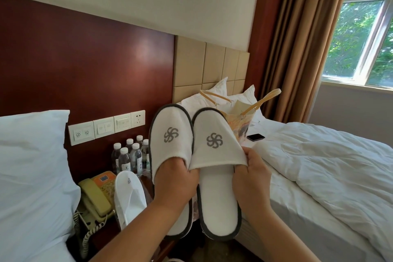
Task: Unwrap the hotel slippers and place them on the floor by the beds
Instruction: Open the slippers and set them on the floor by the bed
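Two white hotel slippers with dark grey trim and a grey pinwheel logo are held up side by side between the beds. My left hand (175, 178) is pushed into the toe of the left slipper (170, 134). It also pinches the edge of the right slipper's upper. My right hand (252, 174) grips the right slipper (214, 140) at the other side of its upper. No wrapper shows on either one. A second pair of plain white slippers (129, 195) lies on the nightstand, below and left of my hands.
The nightstand holds a yellow telephone (95, 195) and several water bottles (129, 155). A bed with a pillow (32, 166) is on the left. The right bed (329, 166) carries a tote bag (240, 117) and a phone (255, 136). A switch panel (106, 126) is on the headboard wall.
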Demonstrator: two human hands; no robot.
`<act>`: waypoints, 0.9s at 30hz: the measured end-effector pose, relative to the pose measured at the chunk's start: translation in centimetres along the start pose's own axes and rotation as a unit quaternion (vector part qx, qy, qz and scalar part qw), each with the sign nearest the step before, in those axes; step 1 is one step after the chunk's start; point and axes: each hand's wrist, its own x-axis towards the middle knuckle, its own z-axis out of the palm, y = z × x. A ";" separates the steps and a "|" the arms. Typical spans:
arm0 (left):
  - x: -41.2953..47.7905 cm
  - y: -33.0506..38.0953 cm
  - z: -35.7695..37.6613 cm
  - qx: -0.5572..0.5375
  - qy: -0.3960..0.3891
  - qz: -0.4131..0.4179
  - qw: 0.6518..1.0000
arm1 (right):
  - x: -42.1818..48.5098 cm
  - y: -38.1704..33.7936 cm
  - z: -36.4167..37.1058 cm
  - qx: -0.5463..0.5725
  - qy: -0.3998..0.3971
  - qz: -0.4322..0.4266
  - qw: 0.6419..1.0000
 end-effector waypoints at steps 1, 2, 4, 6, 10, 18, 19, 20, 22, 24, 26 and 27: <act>0.0 -0.1 0.1 -0.014 0.007 -0.004 1.000 | -0.2 0.0 0.2 0.019 0.001 0.005 1.000; 0.0 -0.1 0.1 -0.026 0.011 -0.012 1.000 | -0.4 0.1 0.3 0.033 0.004 0.007 0.999; 0.1 -0.2 0.1 -0.044 0.013 -0.030 0.998 | -0.8 0.2 0.7 0.054 0.016 0.006 0.998; 0.2 -0.3 0.3 -0.051 0.009 -0.042 0.998 | -1.1 0.2 1.0 0.062 0.033 0.001 0.998; 0.3 -0.3 0.4 -0.069 0.019 -0.067 0.995 | -1.1 0.0 1.4 0.059 0.061 -0.004 0.996; 0.6 0.0 0.8 -0.078 0.040 -0.077 0.993 | -1.3 -0.3 1.9 0.080 0.072 0.012 0.994; 0.6 0.0 0.8 -0.079 0.040 -0.073 0.993 | -1.3 -0.4 1.9 0.081 0.067 0.021 0.994; 0.7 0.0 0.7 -0.079 0.039 -0.066 0.994 | -1.4 -0.4 1.9 0.084 0.058 0.037 0.994; 0.7 -0.1 0.6 -0.074 0.033 -0.053 0.995 | -1.6 -0.7 1.7 0.059 0.044 0.075 0.994; 0.8 -0.3 0.7 -0.060 0.024 -0.063 0.996 | -2.3 -1.1 1.4 -0.023 0.048 0.063 0.997; 0.9 -0.4 1.0 -0.051 0.014 -0.098 0.994 | -3.8 -1.6 1.4 -0.119 0.040 -0.021 0.992; 0.9 -0.5 1.2 -0.055 0.006 -0.117 0.992 | -4.9 -1.9 1.7 -0.159 0.013 -0.073 0.984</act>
